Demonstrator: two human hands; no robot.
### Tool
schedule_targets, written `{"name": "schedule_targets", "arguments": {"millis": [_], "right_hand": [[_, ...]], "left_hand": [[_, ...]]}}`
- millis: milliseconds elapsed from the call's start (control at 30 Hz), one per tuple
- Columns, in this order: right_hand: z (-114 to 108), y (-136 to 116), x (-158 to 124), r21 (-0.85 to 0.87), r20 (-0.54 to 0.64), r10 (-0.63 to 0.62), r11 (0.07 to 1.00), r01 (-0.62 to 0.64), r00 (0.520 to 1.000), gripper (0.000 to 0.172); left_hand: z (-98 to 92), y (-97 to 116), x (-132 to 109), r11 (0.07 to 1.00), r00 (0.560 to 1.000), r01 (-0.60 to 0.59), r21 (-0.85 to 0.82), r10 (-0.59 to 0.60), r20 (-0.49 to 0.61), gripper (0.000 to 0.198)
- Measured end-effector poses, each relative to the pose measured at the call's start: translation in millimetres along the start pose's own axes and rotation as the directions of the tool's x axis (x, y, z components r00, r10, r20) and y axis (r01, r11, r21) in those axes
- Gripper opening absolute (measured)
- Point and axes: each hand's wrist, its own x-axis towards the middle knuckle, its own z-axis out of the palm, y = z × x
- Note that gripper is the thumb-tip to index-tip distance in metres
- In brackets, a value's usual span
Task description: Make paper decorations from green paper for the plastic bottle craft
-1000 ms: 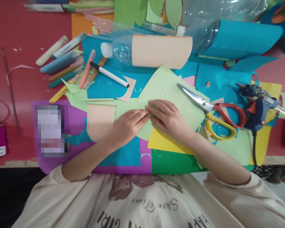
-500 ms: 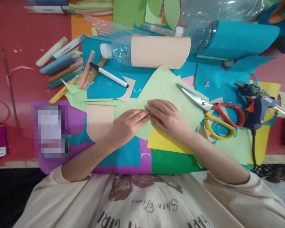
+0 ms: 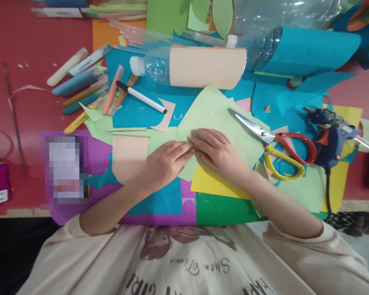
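Observation:
Both hands rest on a light green paper sheet [image 3: 213,112] lying in the middle of the table. My left hand [image 3: 164,164] has its fingers curled and pressed together on the sheet's lower left part. My right hand [image 3: 217,151] lies beside it, fingers bent over a small fold of the green paper, fingertips touching those of the left hand. What sits under the fingers is hidden. Red-and-yellow-handled scissors [image 3: 276,143] lie partly open just right of my right hand.
A clear plastic bottle wrapped in peach paper [image 3: 190,65] lies behind the hands, a black-capped white marker [image 3: 141,97] and several coloured sticks [image 3: 83,88] at left. A blue glue gun [image 3: 332,135] with its cord sits right. Coloured paper sheets cover the red table [image 3: 33,106].

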Motion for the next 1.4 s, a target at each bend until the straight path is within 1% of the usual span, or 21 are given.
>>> {"name": "schedule_targets", "arguments": {"millis": [200,300,400,533,600,667,733,800,867,900,933,1000,1033,1067,1133,1200,1267,1300,1333,1400], "right_hand": [[0,1,-1,0.019,0.022,0.014,1.0,-0.014,1.0,0.036],[-2,3,-3,-0.023,0.033,0.002,1.0,-0.002,0.999,0.036],[-6,6,-5,-0.065,0.074,0.002,0.998,0.003,0.997,0.036],[-17,13,-10,-0.082,0.146,0.022,0.997,-0.01,0.989,0.039],[-26,18,-10,-0.047,0.158,0.005,0.999,0.003,0.987,0.041],[-36,21,-3,0.014,0.15,-0.022,1.0,0.02,0.988,0.043],[-44,20,14,0.048,0.127,-0.018,0.999,0.012,0.992,0.04],[-48,12,42,0.036,0.118,-0.017,0.999,0.013,0.993,0.033],[-42,-3,79,-0.014,0.183,-0.007,1.0,0.01,0.983,0.028],[-37,-13,99,-0.051,0.235,-0.001,0.999,0.014,0.972,0.027],[-29,-22,118,-0.093,0.249,0.01,0.996,0.014,0.968,0.026],[-10,-40,152,-0.156,0.228,0.043,0.988,-0.007,0.973,0.032],[-1,-47,165,-0.169,0.223,0.049,0.986,-0.011,0.974,0.035],[7,-52,176,-0.219,0.208,0.088,0.975,-0.041,0.974,0.035],[16,-56,186,-0.258,0.26,0.113,0.965,-0.043,0.959,0.036],[13,-53,184,-0.222,0.267,0.099,0.974,-0.039,0.959,0.036],[1,-43,171,-0.153,0.187,0.104,0.985,-0.076,0.977,0.033],[-7,-36,161,-0.142,0.168,0.122,0.985,-0.098,0.978,0.032],[-16,-29,149,-0.138,0.158,0.146,0.983,-0.124,0.977,0.031],[-32,-12,124,-0.085,0.136,0.265,0.963,-0.256,0.954,0.027]], "left_hand": [[-1.4,6,-2,0.998,0.998,0.012,0.054,-0.015,0.054,0.028],[-3.0,8,-2,0.997,0.997,0.017,0.075,-0.024,0.08,0.028],[-4.9,9,-2,0.996,0.994,0.013,0.093,-0.023,0.103,0.029],[-5.8,11,-4,0.994,0.99,0.011,0.111,-0.027,0.138,0.032],[-5.2,13,-5,0.992,0.985,0.014,0.124,-0.035,0.167,0.034],[-4.4,14,-7,0.99,0.98,0.01,0.137,-0.037,0.196,0.036],[-3.8,15,-8,0.991,0.975,0.009,0.137,-0.039,0.217,0.039],[-3.6,16,-8,0.991,0.974,0.016,0.136,-0.047,0.223,0.042],[-3.3,16,-8,0.988,0.975,0.012,0.151,-0.045,0.218,0.043],[-3.0,16,-8,0.987,0.976,0.007,0.162,-0.042,0.213,0.043],[-2.7,15,-8,0.985,0.978,0.001,0.17,-0.037,0.207,0.043],[-1.6,14,-9,0.986,0.981,-0.003,0.169,-0.029,0.191,0.043],[-0.9,14,-10,0.987,0.983,-0.001,0.161,-0.029,0.183,0.043],[-0.2,13,-11,0.989,0.984,0.002,0.151,-0.029,0.173,0.042],[0.8,12,-12,0.99,0.987,0.007,0.139,-0.029,0.155,0.042],[1.2,11,-13,0.99,0.989,0.003,0.138,-0.024,0.148,0.043],[0.5,12,-12,0.989,0.988,-0.003,0.151,-0.02,0.151,0.045],[-0.3,13,-12,0.987,0.987,-0.005,0.159,-0.021,0.159,0.046],[-1.2,14,-12,0.986,0.985,-0.006,0.167,-0.022,0.169,0.047],[-3.2,19,-11,0.985,0.98,-0.012,0.175,-0.023,0.196,0.047]]}}
